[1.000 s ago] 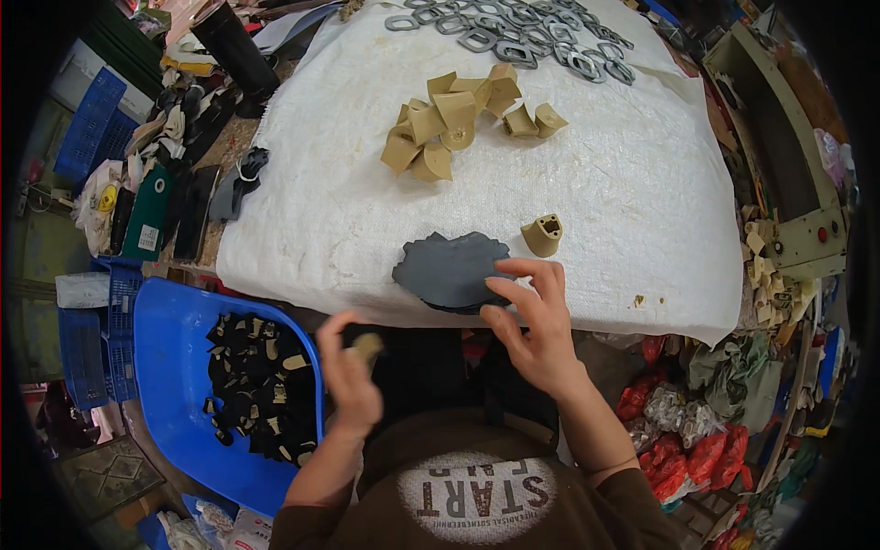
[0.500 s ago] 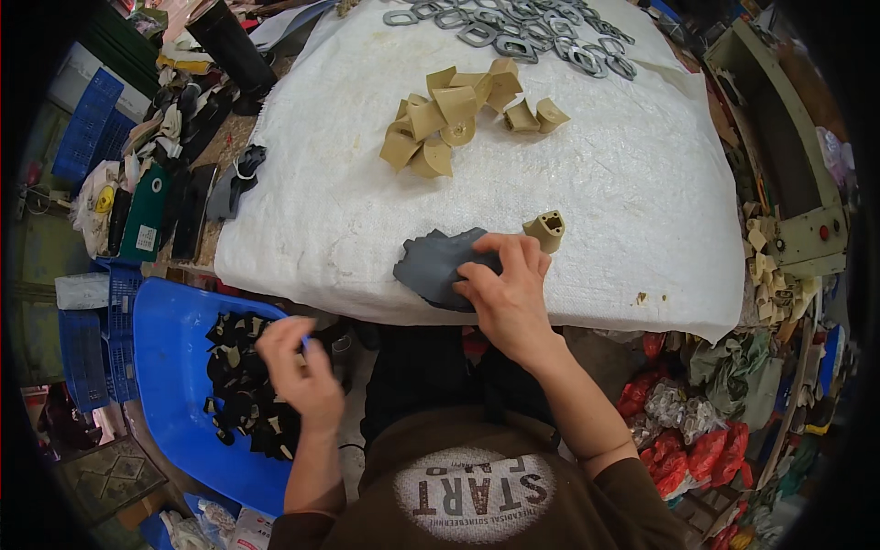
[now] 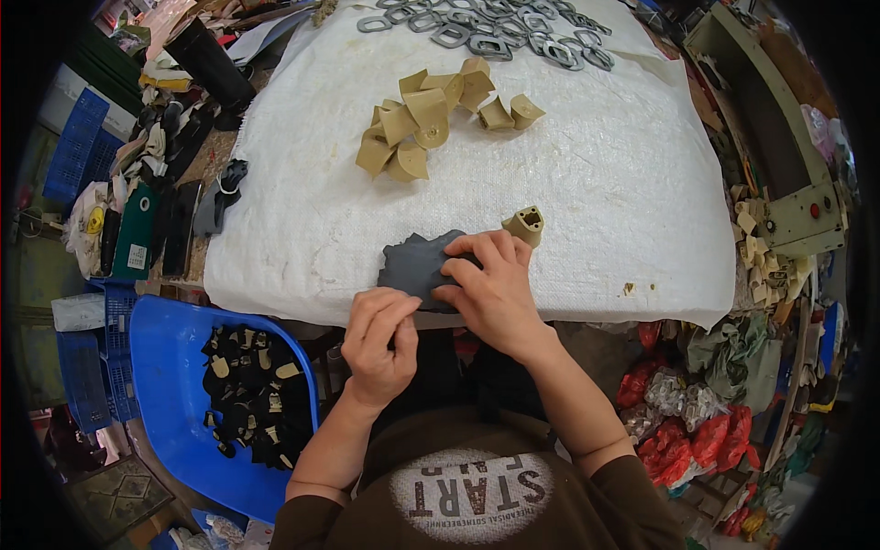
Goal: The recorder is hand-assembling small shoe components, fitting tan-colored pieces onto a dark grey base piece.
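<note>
A dark grey sheet of thin, leather-like material (image 3: 417,268) with a ragged edge lies at the near edge of the cloth-covered table. My right hand (image 3: 495,289) grips its right part with bent fingers. Closed in a pinch, my left hand (image 3: 378,344) is at the sheet's near left corner; what its fingertips hold, if anything, is too small to make out. Just beyond my right fingers stands a tan shoe heel (image 3: 525,225), its end with holes turned up. Farther back is a pile of similar tan heels (image 3: 417,119).
Grey ring-shaped buckles (image 3: 495,32) cover the far end of the white cloth (image 3: 605,202). A blue tub (image 3: 165,394) of black pieces stands below the table at left. A green metal frame (image 3: 807,220) and red plastic bags (image 3: 678,449) are at right.
My left hand has moved from over the blue tub, right and up to the grey sheet. My right hand keeps its grip on the sheet. The view has shifted slightly.
</note>
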A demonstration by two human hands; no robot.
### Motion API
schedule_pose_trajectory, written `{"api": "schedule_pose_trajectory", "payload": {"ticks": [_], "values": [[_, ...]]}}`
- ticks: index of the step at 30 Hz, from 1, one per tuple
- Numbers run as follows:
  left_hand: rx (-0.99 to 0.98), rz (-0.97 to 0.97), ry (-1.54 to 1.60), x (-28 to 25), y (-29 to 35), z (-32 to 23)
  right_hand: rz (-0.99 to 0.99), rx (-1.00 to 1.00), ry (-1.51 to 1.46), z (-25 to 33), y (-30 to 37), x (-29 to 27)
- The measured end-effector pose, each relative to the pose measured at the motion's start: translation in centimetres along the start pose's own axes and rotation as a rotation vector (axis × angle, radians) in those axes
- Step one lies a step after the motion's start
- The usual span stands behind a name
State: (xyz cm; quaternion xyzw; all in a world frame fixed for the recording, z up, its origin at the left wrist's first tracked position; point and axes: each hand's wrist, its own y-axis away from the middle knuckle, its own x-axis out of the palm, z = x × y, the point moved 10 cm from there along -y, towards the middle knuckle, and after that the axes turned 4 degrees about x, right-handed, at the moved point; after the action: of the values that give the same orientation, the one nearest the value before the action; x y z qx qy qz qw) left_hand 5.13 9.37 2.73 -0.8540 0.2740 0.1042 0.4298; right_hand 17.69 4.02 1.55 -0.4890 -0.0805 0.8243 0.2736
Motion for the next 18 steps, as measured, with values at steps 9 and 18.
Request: {"api": "schedule_pose_trajectory", "payload": {"ticks": [9, 18], "values": [[0.028, 0.004, 0.062, 0.0, -0.6, -1.0, 0.017, 0.123, -0.095, -1.5, -0.7, 1.0], [0.086, 0.091, -0.234, 1.9, -0.2, -1.5, 0.042, 0.133, -0.192, -2.2, -0.6, 1.1]]}}
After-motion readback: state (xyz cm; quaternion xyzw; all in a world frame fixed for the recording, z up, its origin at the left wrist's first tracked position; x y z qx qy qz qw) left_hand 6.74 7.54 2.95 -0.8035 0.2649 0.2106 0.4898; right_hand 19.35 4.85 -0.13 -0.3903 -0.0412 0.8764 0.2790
